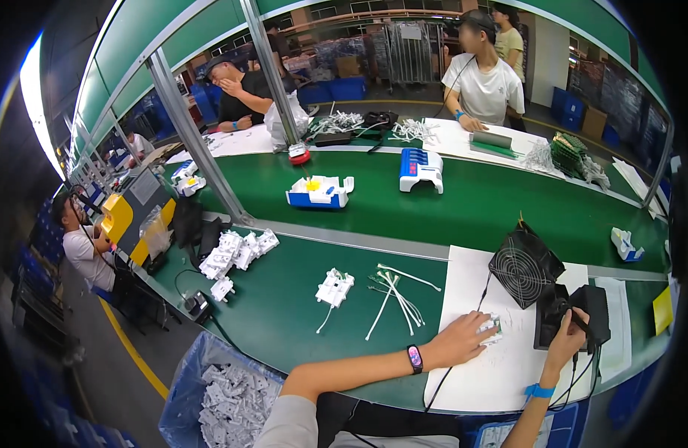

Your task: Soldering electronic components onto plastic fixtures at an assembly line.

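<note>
Grey fabric sleeve (290, 424) is leading to the left hand (462, 337), fingers outstretched over a small white-and-green piece (494, 330) on the flat white sheet (467, 384); whether it's pinching, can't tell. Right hand (566, 342) is gripping a slim black handle (581, 321) narrowly beside the boxy black unit (543, 328). Apparently taking up the handle; next calls for keeping the piece steady.

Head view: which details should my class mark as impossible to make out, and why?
- Head view, white part: much of it, hidden by the left hand.
- Head view, right hand: what, if anything, it grasps, covered by the hand itself.
- Head view, lower-left blue bin: its base, cut off by the lower edge.
- Head view, wristband: its display, too small.
</note>
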Demonstrator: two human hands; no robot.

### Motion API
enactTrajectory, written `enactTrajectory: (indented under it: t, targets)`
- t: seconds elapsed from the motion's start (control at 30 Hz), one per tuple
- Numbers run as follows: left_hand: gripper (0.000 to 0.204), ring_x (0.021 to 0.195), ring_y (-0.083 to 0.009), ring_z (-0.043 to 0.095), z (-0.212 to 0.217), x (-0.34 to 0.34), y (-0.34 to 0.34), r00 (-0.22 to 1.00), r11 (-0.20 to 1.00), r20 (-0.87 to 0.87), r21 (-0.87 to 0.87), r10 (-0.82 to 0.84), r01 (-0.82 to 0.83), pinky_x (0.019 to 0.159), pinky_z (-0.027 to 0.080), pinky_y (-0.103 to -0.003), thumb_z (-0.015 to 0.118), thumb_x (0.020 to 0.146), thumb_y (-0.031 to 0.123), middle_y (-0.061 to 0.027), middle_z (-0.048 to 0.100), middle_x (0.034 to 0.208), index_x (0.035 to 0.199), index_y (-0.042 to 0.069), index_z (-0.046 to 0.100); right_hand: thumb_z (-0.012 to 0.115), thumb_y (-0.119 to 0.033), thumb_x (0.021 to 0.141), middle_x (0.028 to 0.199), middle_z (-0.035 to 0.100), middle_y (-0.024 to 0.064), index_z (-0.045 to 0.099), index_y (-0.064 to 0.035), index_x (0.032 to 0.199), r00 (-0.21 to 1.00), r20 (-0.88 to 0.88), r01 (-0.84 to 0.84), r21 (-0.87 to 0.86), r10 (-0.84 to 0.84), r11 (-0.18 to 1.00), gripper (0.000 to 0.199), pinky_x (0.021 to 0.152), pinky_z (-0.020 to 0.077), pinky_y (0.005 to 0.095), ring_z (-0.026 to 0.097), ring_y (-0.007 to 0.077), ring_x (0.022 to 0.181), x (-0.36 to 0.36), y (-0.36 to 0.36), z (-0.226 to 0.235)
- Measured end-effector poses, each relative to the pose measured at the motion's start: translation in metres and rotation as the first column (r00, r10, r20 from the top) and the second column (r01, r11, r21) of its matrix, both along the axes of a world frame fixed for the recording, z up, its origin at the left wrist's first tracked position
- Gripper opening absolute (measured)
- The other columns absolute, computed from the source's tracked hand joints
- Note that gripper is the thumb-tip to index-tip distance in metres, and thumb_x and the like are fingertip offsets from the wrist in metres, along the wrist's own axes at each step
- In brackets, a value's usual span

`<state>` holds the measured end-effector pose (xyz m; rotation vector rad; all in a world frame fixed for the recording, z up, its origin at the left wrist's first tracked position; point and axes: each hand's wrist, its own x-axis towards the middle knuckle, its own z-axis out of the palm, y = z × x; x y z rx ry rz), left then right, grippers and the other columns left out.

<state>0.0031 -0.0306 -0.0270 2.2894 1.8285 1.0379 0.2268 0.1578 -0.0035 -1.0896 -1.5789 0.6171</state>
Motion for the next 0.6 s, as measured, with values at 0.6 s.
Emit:
enactTrajectory:
  t: [0.6]
  targets:
    - [0.041, 0.128, -0.0377, 0.053, 0.012, -0.021, 0.000, 0.994, 0.998, 0.096, -0.021, -0.059, 0.062, 0.118, 0.040, -0.048, 0.070, 0.082, 0.005, -0.0188, 0.056, 0.133, 0.122, 0.005, 0.066, 0.072, 0.000, 0.091, 0.076, 0.058, 0.0034, 0.057, -0.0031, 0.094, 0.950, -0.202, -0.232, 0.053, 0.238, 0.971, 0.016, 0.061, 0.0411, 0.0236, 0.052, 0.0087, 0.066, -0.013, -0.073, -0.025]
